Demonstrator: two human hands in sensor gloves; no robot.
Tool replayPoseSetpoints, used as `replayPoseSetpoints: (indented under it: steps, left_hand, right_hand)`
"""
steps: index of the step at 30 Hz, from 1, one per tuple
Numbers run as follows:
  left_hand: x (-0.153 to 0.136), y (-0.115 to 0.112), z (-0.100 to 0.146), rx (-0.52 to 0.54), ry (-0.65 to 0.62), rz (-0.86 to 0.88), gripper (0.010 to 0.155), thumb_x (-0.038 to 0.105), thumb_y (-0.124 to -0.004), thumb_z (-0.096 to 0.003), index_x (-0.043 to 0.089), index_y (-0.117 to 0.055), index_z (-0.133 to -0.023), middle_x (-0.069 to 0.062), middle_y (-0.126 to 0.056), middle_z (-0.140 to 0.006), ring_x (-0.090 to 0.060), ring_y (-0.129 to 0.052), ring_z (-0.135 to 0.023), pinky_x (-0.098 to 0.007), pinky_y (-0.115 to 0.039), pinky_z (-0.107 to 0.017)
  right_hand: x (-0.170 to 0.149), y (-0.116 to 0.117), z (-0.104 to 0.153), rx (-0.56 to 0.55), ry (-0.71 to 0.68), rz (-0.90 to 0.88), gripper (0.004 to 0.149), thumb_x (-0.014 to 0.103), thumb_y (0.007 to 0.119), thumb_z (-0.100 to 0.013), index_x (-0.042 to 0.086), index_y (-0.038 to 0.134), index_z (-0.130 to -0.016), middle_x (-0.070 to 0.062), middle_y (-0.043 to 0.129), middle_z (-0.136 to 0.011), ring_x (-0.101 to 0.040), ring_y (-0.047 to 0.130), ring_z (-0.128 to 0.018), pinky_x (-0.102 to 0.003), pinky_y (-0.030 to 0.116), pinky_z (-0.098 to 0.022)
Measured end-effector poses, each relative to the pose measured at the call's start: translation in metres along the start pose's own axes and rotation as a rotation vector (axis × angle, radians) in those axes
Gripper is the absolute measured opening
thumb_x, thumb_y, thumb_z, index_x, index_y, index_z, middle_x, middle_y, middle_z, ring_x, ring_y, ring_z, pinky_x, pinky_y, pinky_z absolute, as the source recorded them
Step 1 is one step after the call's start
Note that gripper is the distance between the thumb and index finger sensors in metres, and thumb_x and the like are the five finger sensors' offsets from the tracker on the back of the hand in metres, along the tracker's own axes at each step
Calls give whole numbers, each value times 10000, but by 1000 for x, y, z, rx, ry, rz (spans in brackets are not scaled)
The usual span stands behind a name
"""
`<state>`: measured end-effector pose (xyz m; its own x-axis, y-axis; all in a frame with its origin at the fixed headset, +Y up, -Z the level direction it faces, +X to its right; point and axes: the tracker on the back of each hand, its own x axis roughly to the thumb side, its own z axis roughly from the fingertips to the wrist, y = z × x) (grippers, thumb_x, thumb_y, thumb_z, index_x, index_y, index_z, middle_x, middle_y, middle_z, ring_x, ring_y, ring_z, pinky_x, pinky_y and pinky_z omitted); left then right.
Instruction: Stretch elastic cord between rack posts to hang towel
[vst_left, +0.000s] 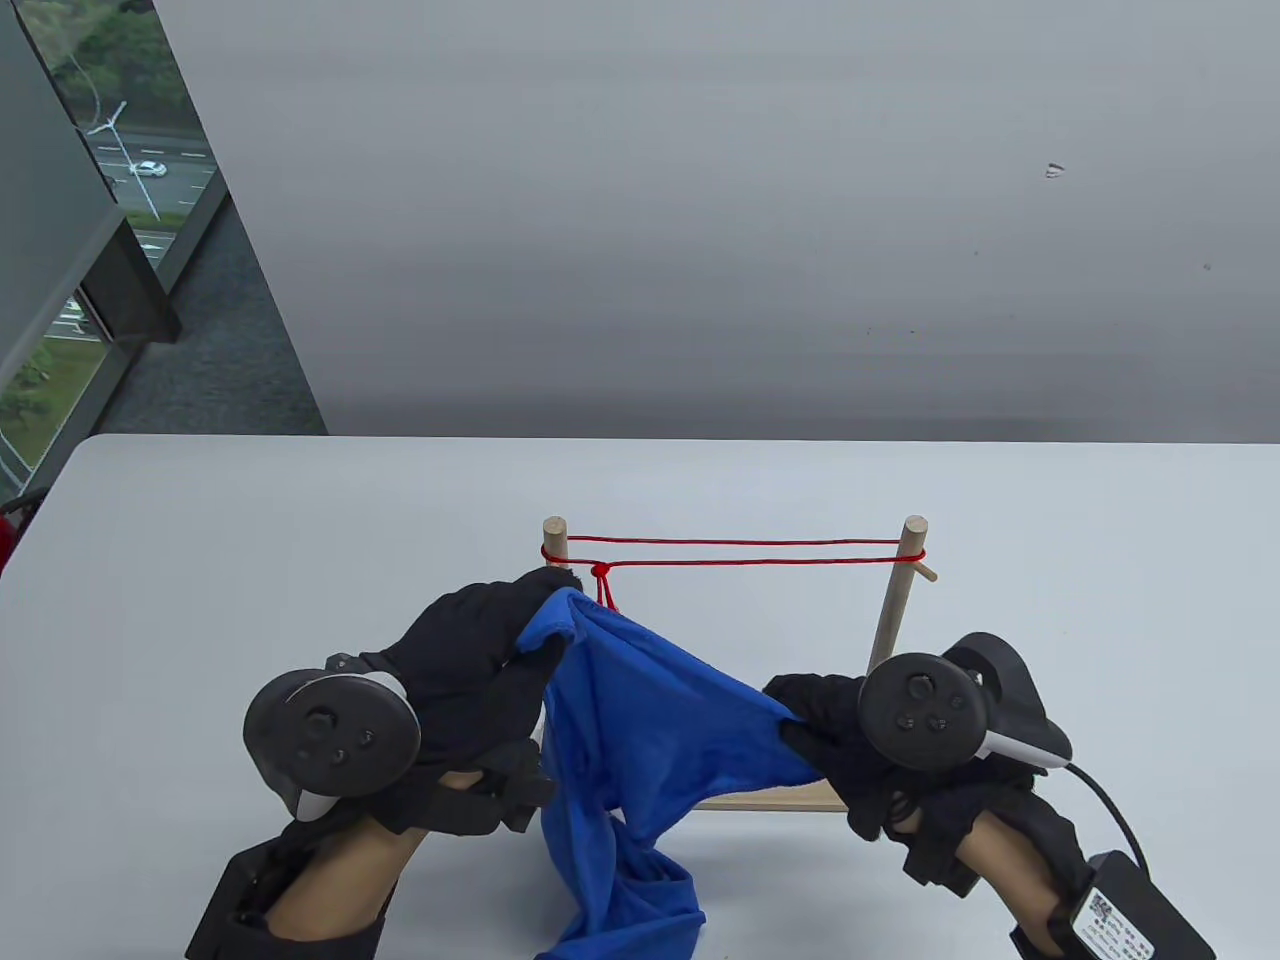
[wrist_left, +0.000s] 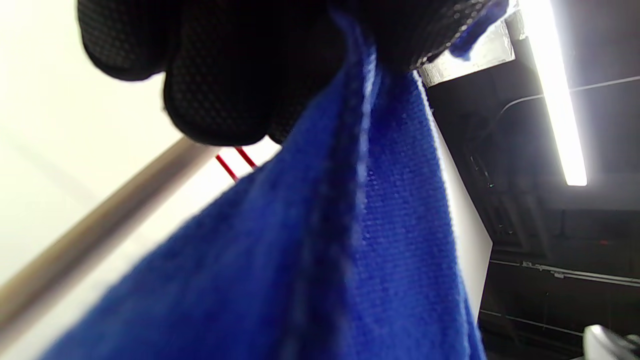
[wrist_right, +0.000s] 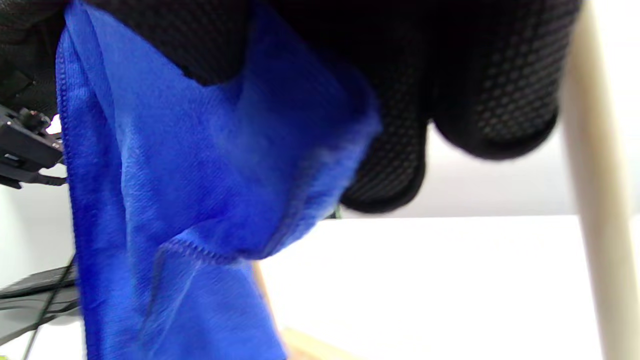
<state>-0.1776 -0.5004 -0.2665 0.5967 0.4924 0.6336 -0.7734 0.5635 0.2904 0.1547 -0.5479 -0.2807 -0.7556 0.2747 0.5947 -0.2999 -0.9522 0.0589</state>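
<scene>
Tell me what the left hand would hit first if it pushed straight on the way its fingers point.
Probably the left post and the red cord tied there; the left hand already sits close below them, though depth is unclear.

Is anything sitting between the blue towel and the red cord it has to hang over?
Nothing visible blocks it. The red cord runs free between the two posts, and the blue towel hangs in front of and below it, gripped by the left hand and right hand. Only the cord's knot tails dangle near the towel's raised corner.
</scene>
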Motion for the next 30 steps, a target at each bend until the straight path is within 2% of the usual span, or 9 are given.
replayPoseSetpoints:
  steps: [3, 9, 16, 20, 30]
  left_hand:
    - [1, 5, -2, 7, -20, -63, 435, 446, -785, -476, 176, -907, -794, 13, -1068, -563, -270, -1066, -402, -509, -829, -483]
    - [9, 15, -8, 24, -71, -201, 423, 489, -809, -467, 175, -954, -711, 25, -1078, -449, -235, -1056, -275, -484, -855, -408]
    - [22, 29, -21, 46, -138, -336, 418, 513, -810, -455, 180, -989, -632, 70, -1061, -320, -187, -1025, -153, -452, -875, -331]
    - [30, 36, -29, 33, -158, -345, 413, 514, -811, -454, 186, -993, -628, 73, -1060, -316, -184, -1025, -154, -451, -876, -333]
    - [50, 35, -60, -25, -158, -373, 409, 524, -806, -461, 206, -988, -642, 66, -1067, -344, -192, -1033, -187, -457, -870, -357]
  right_hand:
    - [0, -19, 5, -92, 8, 78, 438, 379, 707, -470, 190, 732, -864, -2, 986, -529, -148, 1074, -262, -388, 908, -228]
    - [4, -56, 14, -205, 11, 228, 438, 392, 696, -470, 198, 725, -862, 47, 952, -464, -43, 971, -144, -295, 886, -140]
    - [6, -93, 19, -300, 28, 334, 442, 405, 694, -468, 180, 739, -846, 50, 944, -443, -12, 933, -100, -258, 871, -93]
    - [4, -111, 22, -340, 39, 358, 442, 411, 692, -467, 177, 749, -837, 55, 941, -430, -6, 926, -95, -252, 868, -89]
    - [8, -161, 23, -512, 46, 427, 436, 415, 696, -464, 183, 766, -827, 58, 938, -411, 2, 917, -83, -245, 866, -80]
